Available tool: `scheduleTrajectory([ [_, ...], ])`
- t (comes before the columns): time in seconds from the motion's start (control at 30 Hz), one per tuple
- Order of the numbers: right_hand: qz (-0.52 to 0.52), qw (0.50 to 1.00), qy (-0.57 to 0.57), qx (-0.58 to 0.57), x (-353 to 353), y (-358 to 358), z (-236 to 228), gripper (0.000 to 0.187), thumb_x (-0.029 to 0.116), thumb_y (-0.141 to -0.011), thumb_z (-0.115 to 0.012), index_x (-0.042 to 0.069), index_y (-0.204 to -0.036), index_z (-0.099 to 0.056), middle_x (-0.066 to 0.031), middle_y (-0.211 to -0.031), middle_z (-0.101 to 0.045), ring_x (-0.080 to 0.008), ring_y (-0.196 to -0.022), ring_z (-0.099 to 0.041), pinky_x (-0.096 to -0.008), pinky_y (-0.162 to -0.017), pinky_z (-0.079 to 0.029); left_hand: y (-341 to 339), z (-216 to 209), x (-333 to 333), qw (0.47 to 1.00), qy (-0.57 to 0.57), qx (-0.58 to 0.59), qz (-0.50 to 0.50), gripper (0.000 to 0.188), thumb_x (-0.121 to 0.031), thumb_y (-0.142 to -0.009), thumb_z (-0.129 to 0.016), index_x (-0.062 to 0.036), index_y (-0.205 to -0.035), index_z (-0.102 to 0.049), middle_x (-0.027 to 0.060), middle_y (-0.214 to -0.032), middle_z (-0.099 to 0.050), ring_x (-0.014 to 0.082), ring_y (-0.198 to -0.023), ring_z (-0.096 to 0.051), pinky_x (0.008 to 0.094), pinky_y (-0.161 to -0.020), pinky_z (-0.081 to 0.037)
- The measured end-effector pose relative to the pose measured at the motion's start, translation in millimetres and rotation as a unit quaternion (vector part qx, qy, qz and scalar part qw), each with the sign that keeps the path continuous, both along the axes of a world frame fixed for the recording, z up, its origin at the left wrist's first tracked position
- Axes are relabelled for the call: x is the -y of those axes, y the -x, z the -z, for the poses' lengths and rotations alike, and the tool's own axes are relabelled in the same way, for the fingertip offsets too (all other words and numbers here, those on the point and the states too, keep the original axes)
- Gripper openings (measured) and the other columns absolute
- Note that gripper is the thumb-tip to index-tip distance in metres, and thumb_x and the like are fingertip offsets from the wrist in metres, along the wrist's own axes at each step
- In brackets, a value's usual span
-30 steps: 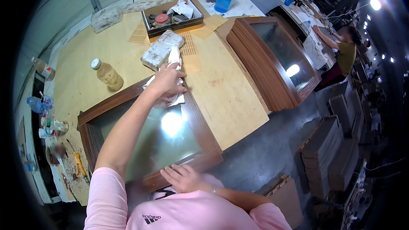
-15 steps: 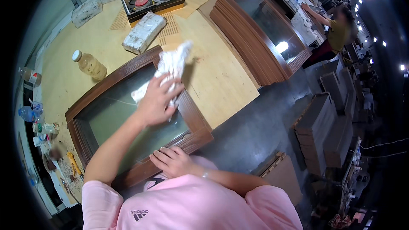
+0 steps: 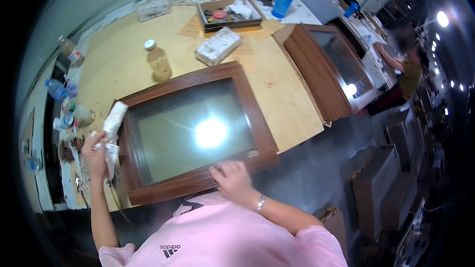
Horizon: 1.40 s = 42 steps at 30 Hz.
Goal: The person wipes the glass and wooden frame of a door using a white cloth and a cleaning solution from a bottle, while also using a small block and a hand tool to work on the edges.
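Observation:
A brown framed glass panel (image 3: 259,141) lies on the worktable in front of me, its glass reflecting a bright light. My left hand (image 3: 95,154) is closed around a crumpled white cloth (image 3: 115,120) beside the panel's left rail. Part of the cloth stands up above the fist and part hangs below it. On the near rail, toward its right half, rests my right hand (image 3: 233,180), fingers slightly bent and lying on the wood with nothing held. A round mark shows in the panel's near right corner.
Beyond the panel stand a capped jar (image 3: 159,63), a wrapped whitish block (image 3: 218,46) and an open box (image 3: 230,23) of odds and ends. A blue bottle (image 3: 284,1) is behind. Stacked brown frames (image 3: 316,71) sit at right; several bottles line the left edge. A co-worker (image 3: 408,76) stands far right.
My left hand has carried the cloth from the glass and far right part of the panel to its left side. My right hand stays on the near rail. The view has shifted.

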State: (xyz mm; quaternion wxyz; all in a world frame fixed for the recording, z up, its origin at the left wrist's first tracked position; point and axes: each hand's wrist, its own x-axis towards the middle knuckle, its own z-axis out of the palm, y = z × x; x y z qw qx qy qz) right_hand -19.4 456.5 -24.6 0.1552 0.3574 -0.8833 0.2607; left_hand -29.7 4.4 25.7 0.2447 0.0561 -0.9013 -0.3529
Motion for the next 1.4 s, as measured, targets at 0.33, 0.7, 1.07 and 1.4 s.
scheduleTrajectory([
  [0.33,-0.001,1.000,-0.001,0.003,-3,1,-13,0.053,0.008,-0.054,-0.077,0.011,-0.106,-0.070,-0.0065,-0.098,-0.059,-0.0273,-0.092,-0.056,-0.0418,-0.080,-0.041,-89,3,14,0.980,-0.121,0.012,-0.155,0.019,-0.003,-0.092,-0.065,0.0036,-0.109,-0.072,0.0106,-0.108,-0.073,0.0156,-0.098,-0.066,0.0299,-0.088,-0.050],
  [0.7,-0.026,0.995,-0.059,0.072,-14,27,-19,0.048,0.007,-0.066,-0.075,0.010,-0.113,-0.064,-0.0107,-0.101,-0.053,-0.0305,-0.099,-0.054,-0.0421,-0.085,-0.041,-91,6,-72,0.995,-0.037,0.002,-0.091,0.021,0.006,-0.084,-0.063,0.0048,-0.104,-0.069,0.0152,-0.097,-0.068,0.0281,-0.091,-0.066,0.0357,-0.085,-0.050],
  [1.07,-0.223,0.955,0.131,0.143,-57,77,-33,0.034,0.018,-0.073,-0.078,0.003,-0.098,-0.062,-0.0113,-0.098,-0.056,-0.0297,-0.096,-0.056,-0.0427,-0.085,-0.045,-26,13,-266,0.998,-0.027,0.045,0.046,0.026,0.005,-0.072,-0.066,0.0008,-0.098,-0.067,0.0152,-0.095,-0.062,0.0337,-0.090,-0.061,0.0396,-0.081,-0.049],
  [1.4,0.066,0.924,0.250,0.281,-188,288,10,0.010,0.013,-0.087,-0.068,0.003,-0.090,-0.071,-0.0148,-0.089,-0.071,-0.0331,-0.080,-0.067,-0.0399,-0.072,-0.055,-10,34,-310,0.988,0.146,0.042,-0.014,0.027,0.007,-0.069,-0.065,-0.0021,-0.094,-0.063,0.0150,-0.098,-0.058,0.0337,-0.093,-0.057,0.0401,-0.080,-0.047],
])
